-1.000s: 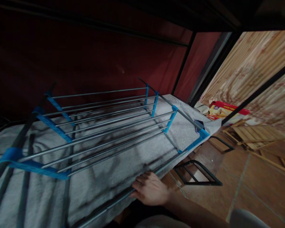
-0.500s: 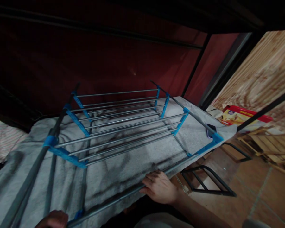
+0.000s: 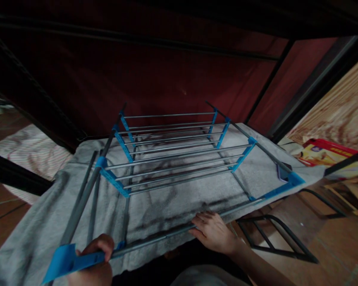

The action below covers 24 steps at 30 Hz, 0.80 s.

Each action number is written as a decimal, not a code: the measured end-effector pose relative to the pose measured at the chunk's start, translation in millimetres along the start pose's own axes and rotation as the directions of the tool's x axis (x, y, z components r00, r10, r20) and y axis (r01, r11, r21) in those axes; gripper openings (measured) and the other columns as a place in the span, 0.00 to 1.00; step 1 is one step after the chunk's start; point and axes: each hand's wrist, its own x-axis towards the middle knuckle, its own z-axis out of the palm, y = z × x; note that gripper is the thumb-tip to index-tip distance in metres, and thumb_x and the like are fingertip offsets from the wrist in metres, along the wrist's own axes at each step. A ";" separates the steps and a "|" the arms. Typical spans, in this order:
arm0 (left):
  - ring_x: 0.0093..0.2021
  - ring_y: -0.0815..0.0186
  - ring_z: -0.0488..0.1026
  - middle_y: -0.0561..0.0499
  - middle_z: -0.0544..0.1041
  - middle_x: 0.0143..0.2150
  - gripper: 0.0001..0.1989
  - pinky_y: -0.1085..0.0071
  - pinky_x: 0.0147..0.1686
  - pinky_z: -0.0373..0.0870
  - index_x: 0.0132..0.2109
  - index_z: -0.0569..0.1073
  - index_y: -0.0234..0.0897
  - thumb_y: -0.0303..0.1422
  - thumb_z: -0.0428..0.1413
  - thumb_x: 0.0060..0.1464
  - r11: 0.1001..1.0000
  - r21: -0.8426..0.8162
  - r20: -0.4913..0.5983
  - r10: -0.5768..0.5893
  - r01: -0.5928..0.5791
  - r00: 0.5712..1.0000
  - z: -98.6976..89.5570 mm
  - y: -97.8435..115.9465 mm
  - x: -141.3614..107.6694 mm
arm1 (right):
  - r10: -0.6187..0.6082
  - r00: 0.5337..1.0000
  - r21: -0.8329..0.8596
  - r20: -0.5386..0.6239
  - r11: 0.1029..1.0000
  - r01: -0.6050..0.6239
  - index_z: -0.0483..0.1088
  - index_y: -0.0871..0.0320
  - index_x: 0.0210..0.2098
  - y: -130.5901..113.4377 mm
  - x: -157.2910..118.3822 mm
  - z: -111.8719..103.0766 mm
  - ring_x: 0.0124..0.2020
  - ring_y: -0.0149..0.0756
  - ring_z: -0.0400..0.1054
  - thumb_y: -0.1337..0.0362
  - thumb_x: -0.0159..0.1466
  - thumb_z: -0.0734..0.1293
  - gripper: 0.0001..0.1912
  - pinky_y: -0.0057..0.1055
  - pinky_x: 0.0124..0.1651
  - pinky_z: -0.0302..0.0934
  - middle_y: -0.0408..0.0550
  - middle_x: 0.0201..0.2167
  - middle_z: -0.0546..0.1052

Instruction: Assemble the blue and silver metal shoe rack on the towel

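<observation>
A rack of grey metal tubes (image 3: 179, 157) with blue plastic connectors lies across a grey blanket (image 3: 179, 202). Along its near side runs a long tube (image 3: 155, 240), joined at the left to a blue corner bracket (image 3: 61, 260). My left hand (image 3: 95, 273) is wrapped round this bracket, fingers curling over its inner edge. Farther right, my right hand (image 3: 213, 232) rests over the near tube with its fingers bent around it; the thumb lies on the near side. Another blue corner bracket (image 3: 295, 180) sits at the right end.
A phone (image 3: 283, 172) lies by the right bracket. Beyond the blanket stand a red and yellow box (image 3: 331, 153) and a dark metal frame (image 3: 274, 242) over the tiled floor. A dark red wall panel (image 3: 167, 83) rises behind. Striped cloth (image 3: 32, 153) lies at left.
The view has swung left, so the rack appears farther right. My left hand and the near-left blue bracket have come into fuller view. My right hand stays on the near tube.
</observation>
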 end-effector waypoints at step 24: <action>0.19 0.63 0.59 0.48 0.59 0.14 0.32 0.64 0.23 0.55 0.13 0.61 0.41 0.55 0.38 0.57 0.990 -0.121 0.066 -0.064 0.072 0.996 11.8 20.4 -0.2 | -0.005 1.000 -0.009 -0.005 1.000 0.005 0.71 0.55 0.38 -3.4 -0.7 -1.1 0.39 0.38 0.71 0.57 0.70 0.64 0.09 0.34 0.44 0.56 0.44 0.36 0.77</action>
